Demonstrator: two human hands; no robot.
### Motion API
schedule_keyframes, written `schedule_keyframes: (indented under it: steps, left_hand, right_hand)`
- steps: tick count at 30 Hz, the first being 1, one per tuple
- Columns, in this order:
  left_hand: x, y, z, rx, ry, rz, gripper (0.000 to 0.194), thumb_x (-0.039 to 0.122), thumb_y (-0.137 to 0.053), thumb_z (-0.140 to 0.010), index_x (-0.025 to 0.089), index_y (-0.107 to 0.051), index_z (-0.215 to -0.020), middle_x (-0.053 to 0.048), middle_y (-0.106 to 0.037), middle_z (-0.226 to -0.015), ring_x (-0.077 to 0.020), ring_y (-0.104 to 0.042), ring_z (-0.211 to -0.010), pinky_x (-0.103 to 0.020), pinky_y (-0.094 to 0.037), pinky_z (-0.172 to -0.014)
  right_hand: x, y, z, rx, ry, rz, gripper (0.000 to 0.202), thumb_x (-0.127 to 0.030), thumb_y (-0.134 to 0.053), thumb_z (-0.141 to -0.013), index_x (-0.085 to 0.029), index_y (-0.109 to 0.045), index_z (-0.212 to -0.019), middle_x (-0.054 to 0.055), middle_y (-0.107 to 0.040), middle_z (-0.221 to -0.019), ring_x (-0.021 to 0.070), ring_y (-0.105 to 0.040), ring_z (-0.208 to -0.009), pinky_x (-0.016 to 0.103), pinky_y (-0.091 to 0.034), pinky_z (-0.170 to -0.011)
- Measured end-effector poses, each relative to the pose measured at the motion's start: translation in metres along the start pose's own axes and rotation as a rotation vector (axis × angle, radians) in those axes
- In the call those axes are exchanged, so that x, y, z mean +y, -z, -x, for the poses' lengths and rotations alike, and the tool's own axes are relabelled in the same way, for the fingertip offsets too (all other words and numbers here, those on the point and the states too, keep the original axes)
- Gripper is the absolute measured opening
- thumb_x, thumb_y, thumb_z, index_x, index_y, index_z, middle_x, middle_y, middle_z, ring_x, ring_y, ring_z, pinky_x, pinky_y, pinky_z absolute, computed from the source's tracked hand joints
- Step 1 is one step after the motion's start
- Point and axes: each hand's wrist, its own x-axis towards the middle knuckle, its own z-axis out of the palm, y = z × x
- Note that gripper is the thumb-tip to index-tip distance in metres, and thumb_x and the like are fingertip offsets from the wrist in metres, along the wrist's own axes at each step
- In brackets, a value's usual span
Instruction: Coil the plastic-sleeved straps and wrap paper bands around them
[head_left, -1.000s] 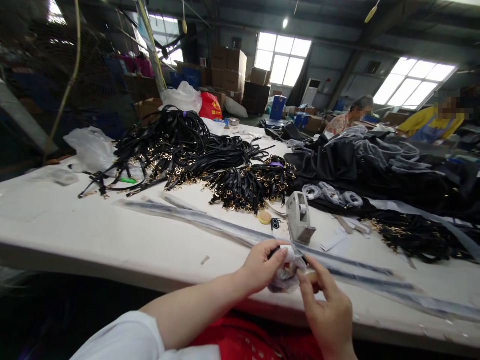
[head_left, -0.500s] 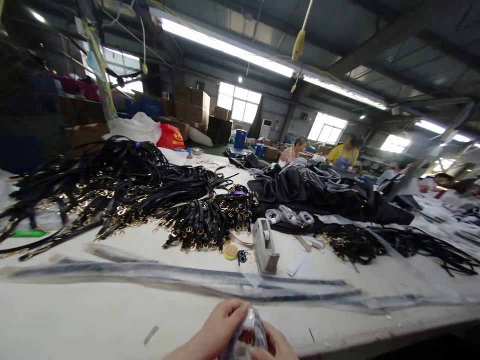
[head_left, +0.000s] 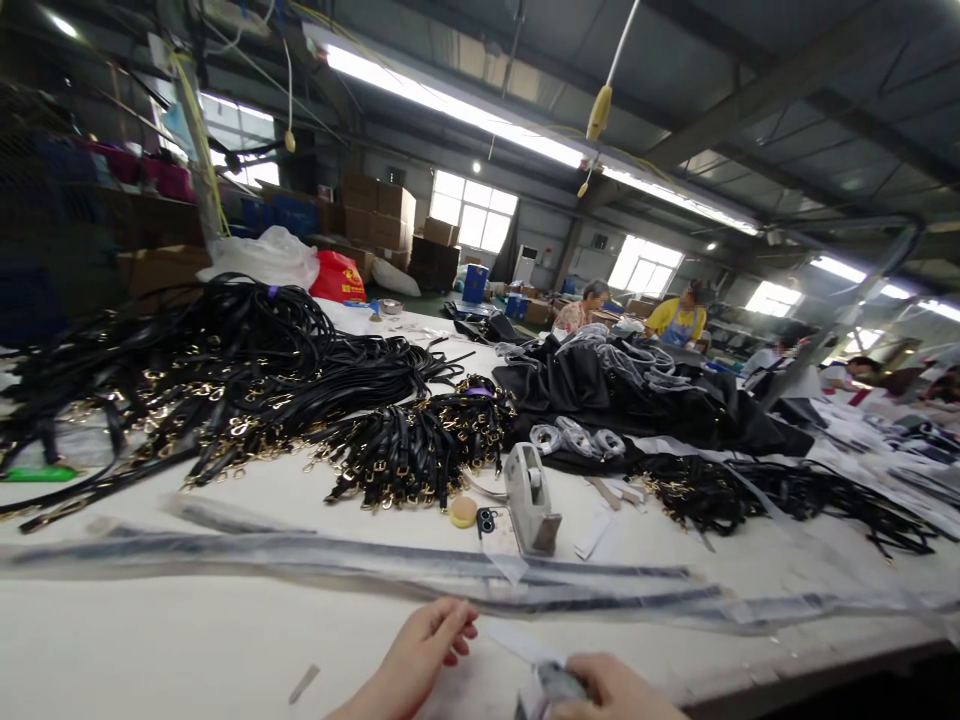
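At the lower edge, my left hand (head_left: 427,650) has its fingers curled with thumb and fingertips together; whatever they pinch is too small to make out. A pale strip (head_left: 514,640) runs from beside those fingertips toward a small grey coiled bundle (head_left: 561,683). My right hand (head_left: 619,688), blurred by motion, is closed around that bundle. Long plastic-wrapped dark strips (head_left: 375,552) lie across the table just beyond my hands. Behind them stand a grey tape dispenser (head_left: 531,505), a phone (head_left: 496,525) and a round yellow item (head_left: 463,512).
Black straps with gold buckles (head_left: 405,450) are heaped at left and centre. Three grey coils (head_left: 577,437) lie before a pile of black material (head_left: 600,390). More straps (head_left: 697,490) lie at right. Two people are seen farther back. A small scrap (head_left: 304,684) lies at lower left.
My hands have moved apart. The grey bundle, between both hands before, has gone right with my right hand. A pale strip now shows between the hands. The view has shifted slightly.
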Motion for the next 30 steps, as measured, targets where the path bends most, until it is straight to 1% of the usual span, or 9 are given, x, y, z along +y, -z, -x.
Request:
schedule_keyframes:
  steps: [3,5,7,10,14,19,25,27,30]
  left_hand:
    - [0.004,0.000,0.007,-0.006,-0.041,-0.067,0.060,0.070,-0.049,-0.076,0.014,-0.066,-0.090,-0.009,-0.069,-0.086,-0.0204,-0.061,-0.075,-0.031,-0.046,-0.067]
    - [0.011,0.001,0.013,0.021,-0.121,-0.186,0.048,0.058,-0.047,-0.083,0.014,-0.066,-0.091,-0.010,-0.070,-0.090,-0.0213,-0.062,-0.080,-0.032,-0.047,-0.072]
    - [0.018,0.005,0.017,0.060,-0.222,-0.368,0.037,0.046,-0.047,-0.087,0.016,-0.067,-0.094,-0.009,-0.069,-0.094,-0.0216,-0.062,-0.085,-0.033,-0.048,-0.077]
    - [0.022,0.015,0.017,0.134,-0.333,-0.673,0.028,0.033,-0.049,-0.088,0.017,-0.065,-0.104,-0.010,-0.068,-0.103,-0.0232,-0.060,-0.097,-0.036,-0.047,-0.089]
    - [0.021,0.027,0.004,0.160,-0.305,-1.078,0.045,0.025,-0.058,-0.083,0.014,-0.055,-0.126,-0.014,-0.056,-0.131,-0.0285,-0.048,-0.124,-0.042,-0.035,-0.108]
    - [0.027,0.030,-0.013,0.011,-0.169,-1.287,0.027,0.014,-0.055,-0.080,0.013,-0.065,-0.105,-0.015,-0.063,-0.113,-0.0296,-0.057,-0.111,-0.043,-0.042,-0.098]
    - [0.037,0.012,0.001,-0.207,-0.178,-1.253,0.017,0.023,-0.057,-0.081,0.017,-0.072,-0.085,-0.010,-0.068,-0.088,-0.0255,-0.063,-0.088,-0.033,-0.047,-0.080]
    - [0.034,-0.003,0.017,-0.359,-0.234,-1.173,0.014,0.032,-0.065,-0.078,0.021,-0.073,-0.083,-0.004,-0.068,-0.082,-0.0194,-0.062,-0.078,-0.026,-0.045,-0.071]
    - [0.022,-0.030,0.040,-0.693,-0.351,-0.848,0.022,0.043,-0.068,-0.077,0.022,-0.073,-0.083,-0.001,-0.065,-0.074,-0.0140,-0.055,-0.067,-0.022,-0.041,-0.063]
  right_hand:
    - [-0.036,0.063,-0.009,0.335,0.033,-0.223,0.045,-0.055,-0.063,-0.079,-0.014,-0.070,-0.096,0.004,-0.068,-0.065,0.0177,-0.061,-0.052,0.027,-0.049,-0.049]
    - [-0.053,0.094,-0.019,0.777,0.144,-0.254,0.059,-0.058,-0.071,-0.071,-0.014,-0.063,-0.109,0.010,-0.071,-0.087,0.0228,-0.069,-0.069,0.032,-0.056,-0.061]
    - [-0.059,0.103,-0.029,0.874,0.164,-0.229,0.069,-0.058,-0.077,-0.064,-0.015,-0.059,-0.116,0.013,-0.069,-0.103,0.0233,-0.069,-0.078,0.033,-0.057,-0.067]
    - [-0.046,0.074,-0.032,0.651,0.118,-0.194,0.063,-0.060,-0.076,-0.065,-0.014,-0.064,-0.107,0.013,-0.072,-0.096,0.0249,-0.069,-0.079,0.034,-0.057,-0.070]
    - [-0.015,0.002,-0.020,0.274,0.056,-0.124,0.048,-0.057,-0.072,-0.071,-0.016,-0.068,-0.095,0.008,-0.072,-0.082,0.0239,-0.068,-0.075,0.035,-0.055,-0.071]
    - [0.006,-0.048,0.001,0.003,0.015,-0.187,0.034,-0.050,-0.071,-0.076,-0.017,-0.069,-0.088,0.003,-0.068,-0.073,0.0197,-0.064,-0.069,0.031,-0.050,-0.068]
    - [0.023,-0.051,0.006,0.086,-0.185,-0.402,0.059,-0.069,-0.067,-0.070,-0.014,-0.068,-0.093,0.008,-0.072,-0.081,0.0191,-0.066,-0.068,0.030,-0.050,-0.065]
    - [0.023,-0.052,0.003,0.154,-0.261,-0.532,0.065,-0.072,-0.061,-0.074,-0.014,-0.063,-0.104,0.011,-0.073,-0.091,0.0215,-0.070,-0.079,0.032,-0.053,-0.071]
    - [0.007,-0.055,0.003,0.333,-0.282,-0.824,0.065,-0.059,-0.077,-0.067,-0.016,-0.057,-0.111,0.005,-0.072,-0.087,0.0195,-0.070,-0.082,0.028,-0.054,-0.073]
